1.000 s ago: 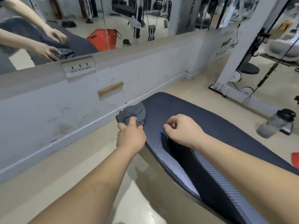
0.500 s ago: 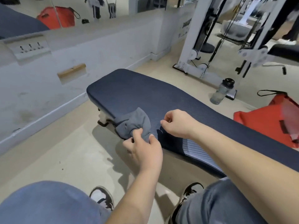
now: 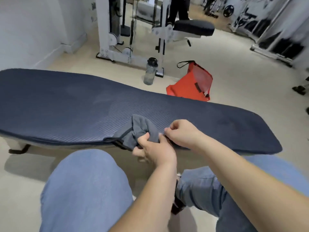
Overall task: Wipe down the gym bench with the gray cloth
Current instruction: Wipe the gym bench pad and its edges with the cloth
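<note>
Since a second ago my view has swung away from the mirrored wall and the bench end, and the cloth has travelled with my left hand from that end to the near edge at about the middle of the pad; my knees have come into the bottom of the view too.

From the head camera, the only view I have: the gym bench [image 3: 66, 104] runs across in front of me, dark blue with a fine ribbed surface. The gray cloth [image 3: 139, 129] lies bunched on its near edge, partly draped over the side, with a dark hem showing. My left hand [image 3: 155, 151] has thumb and fingers closed on the cloth's lower right part. My right hand [image 3: 181, 133] sits just beside it on the pad, fingers curled in a loose fist touching the cloth's edge; whether it pinches any fabric I cannot tell.

I judge the cloth light, soft and limp, so it will fold and bunch rather than hold a shape. Gathering it flat under my palm should serve better than pinching a corner. The padded top looks firm enough to press on, and the ribbing may drag slightly.

Beyond the bench stand a water bottle [image 3: 150, 72] and a red bag [image 3: 192, 82] on the floor. No writing or brand is readable; the markings on the far equipment are blurred.
</note>
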Tool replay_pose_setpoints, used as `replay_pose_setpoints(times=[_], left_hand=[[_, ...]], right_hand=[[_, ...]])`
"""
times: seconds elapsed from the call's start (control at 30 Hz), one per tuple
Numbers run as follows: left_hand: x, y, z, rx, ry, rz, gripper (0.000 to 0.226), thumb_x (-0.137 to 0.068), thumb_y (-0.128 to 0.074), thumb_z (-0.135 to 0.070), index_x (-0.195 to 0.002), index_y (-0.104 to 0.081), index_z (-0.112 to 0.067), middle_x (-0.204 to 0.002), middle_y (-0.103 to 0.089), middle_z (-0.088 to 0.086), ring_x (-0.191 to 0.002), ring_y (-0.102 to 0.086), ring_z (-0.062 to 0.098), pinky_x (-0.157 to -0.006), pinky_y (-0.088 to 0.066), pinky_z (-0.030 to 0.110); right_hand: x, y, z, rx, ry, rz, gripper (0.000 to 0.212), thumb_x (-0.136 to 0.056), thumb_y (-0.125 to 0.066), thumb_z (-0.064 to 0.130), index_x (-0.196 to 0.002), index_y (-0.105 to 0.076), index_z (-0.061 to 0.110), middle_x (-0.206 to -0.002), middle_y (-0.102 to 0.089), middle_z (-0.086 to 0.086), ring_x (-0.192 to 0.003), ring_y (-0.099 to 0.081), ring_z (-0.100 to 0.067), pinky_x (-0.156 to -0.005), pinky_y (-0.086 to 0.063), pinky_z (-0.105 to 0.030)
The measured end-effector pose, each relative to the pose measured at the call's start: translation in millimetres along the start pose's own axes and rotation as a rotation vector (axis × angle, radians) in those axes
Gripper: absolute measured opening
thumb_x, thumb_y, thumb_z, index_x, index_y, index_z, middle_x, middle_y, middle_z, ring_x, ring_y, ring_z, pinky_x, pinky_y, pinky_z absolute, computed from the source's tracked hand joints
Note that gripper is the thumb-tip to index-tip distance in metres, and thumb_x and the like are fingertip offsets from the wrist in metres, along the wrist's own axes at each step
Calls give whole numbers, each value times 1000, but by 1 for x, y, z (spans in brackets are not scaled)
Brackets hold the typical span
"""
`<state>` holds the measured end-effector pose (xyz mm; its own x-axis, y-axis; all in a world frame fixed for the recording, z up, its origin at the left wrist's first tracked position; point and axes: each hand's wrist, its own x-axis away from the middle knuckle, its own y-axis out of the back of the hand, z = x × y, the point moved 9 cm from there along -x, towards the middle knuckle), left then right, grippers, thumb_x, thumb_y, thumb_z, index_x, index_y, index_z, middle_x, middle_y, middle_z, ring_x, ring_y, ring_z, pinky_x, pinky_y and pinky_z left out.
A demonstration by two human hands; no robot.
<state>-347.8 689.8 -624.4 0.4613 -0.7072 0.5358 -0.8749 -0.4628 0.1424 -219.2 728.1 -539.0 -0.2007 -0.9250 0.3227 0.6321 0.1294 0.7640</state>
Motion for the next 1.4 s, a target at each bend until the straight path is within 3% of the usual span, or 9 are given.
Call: replay_pose_setpoints(times=[0.13,0.3,0.53,0.67,0.8,0.93,1.07,1.2,1.4], left_hand=[[10,-14,7,3,19,46,38,-85,-76,-34,-104,-42,-38,-145,-25,7,-119,-40,37,-82,-44,38],[21,-26,16,34,-5,102,32,-86,-68,-51,-104,-41,-52,-135,-25,-7,-118,-47,31,-94,-50,40],[47,-47,18,9,3,163,8,-103,-46,-43,-104,-53,-42,-135,-32,4,-117,-57,26,-110,-41,42],[90,-85,26,-36,13,373,38,-105,-29,-56,-126,-55,-39,-132,-37,-2,-100,-53,6,-99,-35,37],[134,-143,43,-41,55,674,50,-101,-31,-67,-124,-64,-38,-134,-61,-7,-124,-59,12,-113,-42,38],[178,-199,51,-76,109,873,56,-96,-36,-73,-121,-64,-31,-123,-69,-9,-113,-65,10,-107,-48,33],[209,-228,53,-234,83,1040,50,-102,-34,-65,-122,-64,-30,-118,-71,-6,-98,-68,5,-65,-52,16],[228,-252,44,-368,58,1176,60,-102,-29,-67,-142,-59,-34,-138,-66,3,-126,-62,19,-90,-49,28],[208,-278,3,-639,-362,1127,30,-100,-41,-53,-90,-62,-34,-95,-78,11,-79,-74,29,-93,-60,54]], right_hand=[[8,-14,-50,-402,-251,-29,19,-89,-65,18,-73,-58,11,-67,-59,-9,-64,-54,-23,-57,-50,-30],[14,-17,-63,-530,-147,64,16,-83,-67,11,-93,-79,6,-86,-80,-12,-73,-68,-16,-75,-63,-38],[7,9,-90,-301,34,-3,25,-74,-85,27,-92,-73,13,-71,-56,8,-65,-49,-9,-67,-45,-28],[17,46,-127,-27,-83,-214,37,-73,-79,50,-90,-61,23,-77,-62,10,-72,-60,-14,-56,-40,-29],[32,85,-188,13,-244,-345,31,-78,-73,40,-95,-52,27,-95,-61,9,-84,-62,-19,-64,-43,-33],[48,107,-267,-405,-418,-542,44,-75,-79,27,-108,-51,20,-118,-58,-3,-93,-64,-22,-75,-55,-34],[65,93,-318,-893,-577,-647,51,-67,-84,38,-106,-54,23,-107,-74,-5,-87,-76,-21,-77,-65,-42],[52,87,-324,-1353,-643,-611,59,-81,-82,42,-123,-47,20,-106,-75,-22,-102,-76,-36,-87,-60,-61],[29,100,-353,-1217,-873,-826,49,-93,-67,44,-125,-38,22,-140,-52,-12,-111,-65,-36,-93,-59,-49]])
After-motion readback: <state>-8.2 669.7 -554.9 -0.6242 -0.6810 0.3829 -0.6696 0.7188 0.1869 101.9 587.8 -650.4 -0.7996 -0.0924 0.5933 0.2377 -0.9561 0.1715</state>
